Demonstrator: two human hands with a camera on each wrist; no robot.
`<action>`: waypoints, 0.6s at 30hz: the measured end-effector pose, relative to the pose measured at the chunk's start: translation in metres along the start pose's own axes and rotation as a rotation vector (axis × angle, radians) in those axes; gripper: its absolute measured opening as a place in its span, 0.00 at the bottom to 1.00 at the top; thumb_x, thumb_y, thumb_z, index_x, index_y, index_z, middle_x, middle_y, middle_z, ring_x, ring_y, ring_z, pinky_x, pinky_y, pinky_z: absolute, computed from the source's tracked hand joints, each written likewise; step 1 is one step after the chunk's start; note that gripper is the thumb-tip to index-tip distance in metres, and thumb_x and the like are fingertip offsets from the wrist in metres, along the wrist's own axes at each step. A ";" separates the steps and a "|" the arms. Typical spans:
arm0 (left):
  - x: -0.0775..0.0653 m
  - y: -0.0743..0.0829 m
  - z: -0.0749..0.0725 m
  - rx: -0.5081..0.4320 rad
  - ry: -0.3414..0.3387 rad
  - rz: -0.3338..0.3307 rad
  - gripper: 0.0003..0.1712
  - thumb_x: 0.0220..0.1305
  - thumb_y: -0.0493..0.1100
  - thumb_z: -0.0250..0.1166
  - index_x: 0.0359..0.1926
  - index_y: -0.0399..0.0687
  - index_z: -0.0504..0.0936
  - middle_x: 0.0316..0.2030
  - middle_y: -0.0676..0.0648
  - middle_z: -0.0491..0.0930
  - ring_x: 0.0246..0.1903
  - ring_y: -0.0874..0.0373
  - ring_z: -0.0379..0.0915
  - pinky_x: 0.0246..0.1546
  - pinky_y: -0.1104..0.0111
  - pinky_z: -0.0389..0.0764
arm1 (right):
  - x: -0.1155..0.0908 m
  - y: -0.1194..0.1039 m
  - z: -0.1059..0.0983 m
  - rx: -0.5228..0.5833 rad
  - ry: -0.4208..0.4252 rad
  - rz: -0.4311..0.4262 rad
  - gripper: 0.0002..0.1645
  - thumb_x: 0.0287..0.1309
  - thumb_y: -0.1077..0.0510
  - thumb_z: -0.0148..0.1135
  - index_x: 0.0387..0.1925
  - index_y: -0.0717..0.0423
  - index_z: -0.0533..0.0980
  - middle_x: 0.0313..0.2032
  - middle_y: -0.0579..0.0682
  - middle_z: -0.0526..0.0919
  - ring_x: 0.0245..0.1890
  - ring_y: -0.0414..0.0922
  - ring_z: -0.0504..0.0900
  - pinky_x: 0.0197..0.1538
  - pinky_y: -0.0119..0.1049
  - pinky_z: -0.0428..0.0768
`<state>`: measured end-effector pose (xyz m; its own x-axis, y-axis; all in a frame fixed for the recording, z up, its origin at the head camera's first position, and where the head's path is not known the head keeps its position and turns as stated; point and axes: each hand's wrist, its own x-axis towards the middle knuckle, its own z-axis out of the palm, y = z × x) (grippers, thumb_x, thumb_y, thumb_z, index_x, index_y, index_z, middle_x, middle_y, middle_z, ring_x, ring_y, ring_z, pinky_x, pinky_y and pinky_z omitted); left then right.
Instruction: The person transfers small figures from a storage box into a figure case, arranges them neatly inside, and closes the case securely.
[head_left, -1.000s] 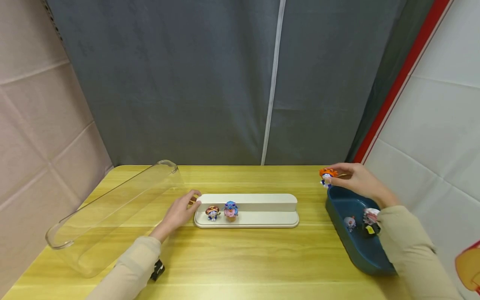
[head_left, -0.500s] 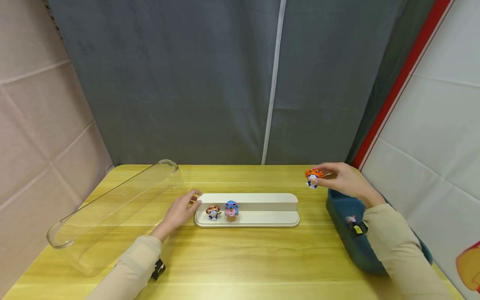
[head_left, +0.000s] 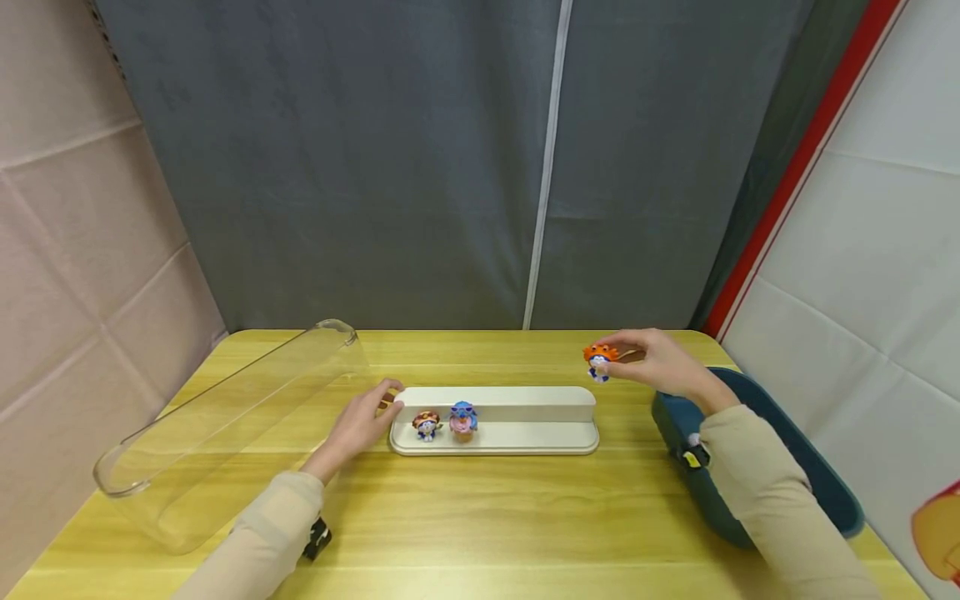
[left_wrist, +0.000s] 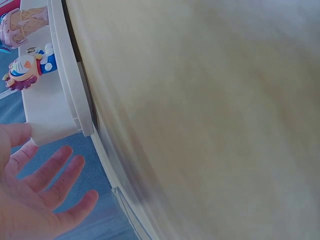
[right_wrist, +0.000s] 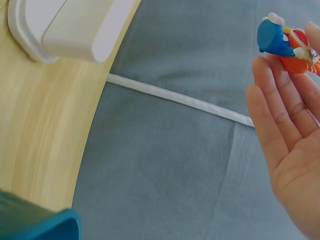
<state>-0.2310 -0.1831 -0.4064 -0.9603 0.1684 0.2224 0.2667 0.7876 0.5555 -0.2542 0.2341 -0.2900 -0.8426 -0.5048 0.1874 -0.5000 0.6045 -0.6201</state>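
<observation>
My right hand pinches a small figurine with an orange crab-like hat, above the table, right of the white display stand. In the right wrist view the figurine shows its blue base, with the thumb partly out of frame. At the stand's left end, my left hand touches it with thumb and index finger; the other fingers spread loosely in the left wrist view. On the stand's lower step stand a figurine with a brown-red hat and a blue-and-pink figurine.
A clear plastic cover lies aslant on the table's left. The dark blue bin stands at the right, partly hidden by my right forearm. A grey curtain hangs behind the table.
My right hand has carried the crab-hat figurine left, away from above the bin and towards the stand. My left hand has stayed at the stand's left end.
</observation>
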 end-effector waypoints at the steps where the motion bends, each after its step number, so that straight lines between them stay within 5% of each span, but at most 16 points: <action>1: 0.000 0.000 0.000 -0.001 -0.001 -0.002 0.15 0.63 0.44 0.54 0.50 0.46 0.70 0.42 0.41 0.76 0.41 0.47 0.71 0.40 0.53 0.71 | 0.001 -0.001 0.002 0.012 -0.006 -0.005 0.24 0.51 0.50 0.62 0.47 0.61 0.73 0.40 0.52 0.78 0.36 0.45 0.77 0.39 0.37 0.76; 18: -0.001 0.000 -0.001 -0.003 -0.002 -0.002 0.15 0.63 0.43 0.55 0.50 0.45 0.70 0.42 0.40 0.76 0.41 0.47 0.71 0.40 0.53 0.71 | 0.013 -0.005 0.031 0.067 -0.087 -0.096 0.25 0.50 0.49 0.63 0.48 0.58 0.74 0.40 0.49 0.78 0.38 0.44 0.77 0.39 0.36 0.76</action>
<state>-0.2295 -0.1835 -0.4057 -0.9609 0.1683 0.2198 0.2654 0.7861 0.5582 -0.2568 0.2053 -0.3081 -0.7694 -0.6117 0.1837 -0.5611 0.5098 -0.6521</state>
